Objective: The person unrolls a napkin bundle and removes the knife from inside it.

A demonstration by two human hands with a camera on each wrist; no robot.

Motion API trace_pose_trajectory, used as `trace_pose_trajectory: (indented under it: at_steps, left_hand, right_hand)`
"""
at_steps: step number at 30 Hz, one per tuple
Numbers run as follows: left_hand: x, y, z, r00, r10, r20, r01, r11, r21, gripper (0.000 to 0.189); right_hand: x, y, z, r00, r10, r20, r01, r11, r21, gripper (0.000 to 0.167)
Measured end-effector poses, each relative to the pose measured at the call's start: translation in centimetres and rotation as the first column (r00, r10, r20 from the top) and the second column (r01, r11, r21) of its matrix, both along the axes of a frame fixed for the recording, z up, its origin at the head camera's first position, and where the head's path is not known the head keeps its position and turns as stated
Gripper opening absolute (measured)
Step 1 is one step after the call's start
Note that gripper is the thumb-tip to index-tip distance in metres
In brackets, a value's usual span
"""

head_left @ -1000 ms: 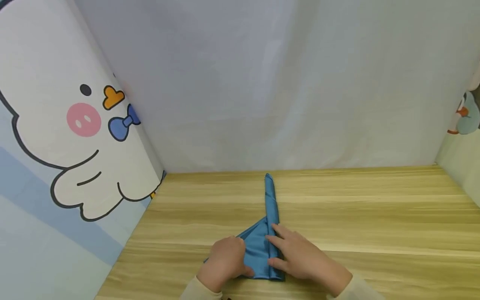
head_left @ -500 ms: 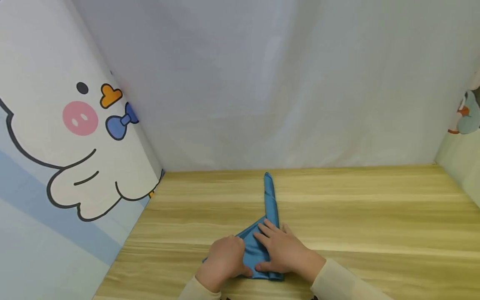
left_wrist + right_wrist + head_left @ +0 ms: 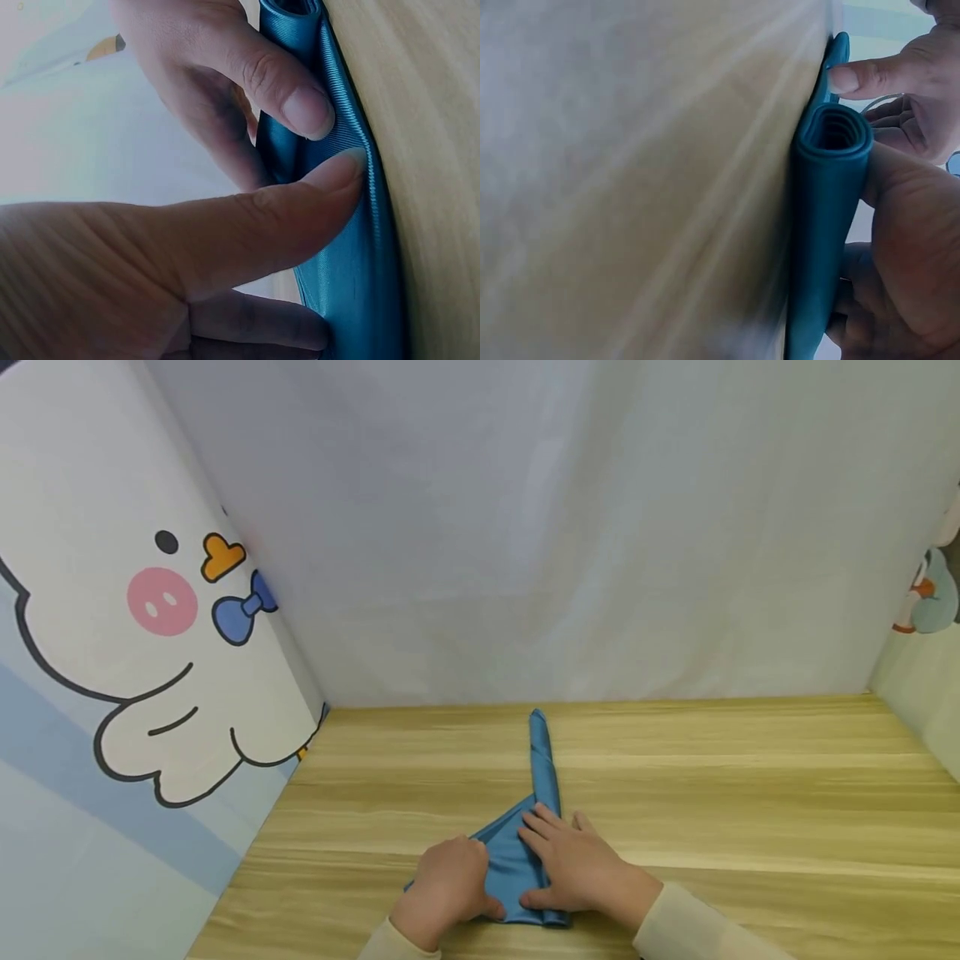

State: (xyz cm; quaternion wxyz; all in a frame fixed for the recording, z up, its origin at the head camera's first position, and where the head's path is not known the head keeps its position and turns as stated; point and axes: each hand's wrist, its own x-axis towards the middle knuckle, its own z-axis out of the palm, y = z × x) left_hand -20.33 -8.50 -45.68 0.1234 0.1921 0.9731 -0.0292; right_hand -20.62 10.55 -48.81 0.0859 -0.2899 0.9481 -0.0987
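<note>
A shiny blue cloth [image 3: 510, 868] lies on the table, its right side rolled into a long narrow tube [image 3: 542, 752] that points to the back. My left hand [image 3: 448, 875] presses the flat part at the left, thumb [image 3: 330, 180] by the front edge, with fingertips down on the fabric. Across the roll rests my right hand [image 3: 573, 864], its fingers stretched onto the flat part and its thumb [image 3: 304, 105] close to the left thumb. In the right wrist view the layered end of the roll [image 3: 832, 135] shows beneath the hand. My left palm hides the cloth's left corner.
Wood-grain tabletop [image 3: 735, 793] runs out on both sides of the cloth. A pale hanging sheet [image 3: 600, 552] closes off the back, and a panel with a cartoon duck [image 3: 247, 693] stands at the left.
My right hand has shifted left from the roll's right side, so its fingers now reach over onto the flat cloth. The left hand stays in place.
</note>
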Motion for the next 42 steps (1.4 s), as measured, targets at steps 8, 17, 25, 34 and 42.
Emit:
trace_pose_trajectory:
  at_steps: [8,17,25,34,42]
  left_hand:
    - [0.1,0.0,-0.1,1.0,-0.008,-0.014,0.008,1.0,0.006,0.066]
    - [0.1,0.0,-0.2,1.0,-0.006,-0.022,0.006,1.0,0.003,0.065]
    - [0.2,0.0,-0.2,0.997,-0.01,-0.071,0.011,1.0,0.018,0.063]
    - [0.4,-0.5,-0.4,0.99,-0.029,-0.137,0.038,0.997,0.062,0.059]
    - [-1.1,0.0,-1.2,0.953,-0.29,-0.088,0.301,0.876,0.378,0.089]
  right_hand:
    - [0.2,0.6,0.6,0.999,-0.025,0.034,0.025,1.0,-0.014,0.09]
    - [0.4,1.3,1.1,0.998,-0.037,0.048,0.04,0.997,-0.059,0.088]
    - [0.1,2.8,1.1,0.996,-0.015,0.092,0.027,0.99,-0.136,0.088]
    - [0.1,4.8,1.1,0.992,0.026,0.119,0.001,0.976,-0.22,0.086]
    - [0.4,5.8,1.2,0.987,0.002,0.162,0.036,0.972,-0.231,0.09]
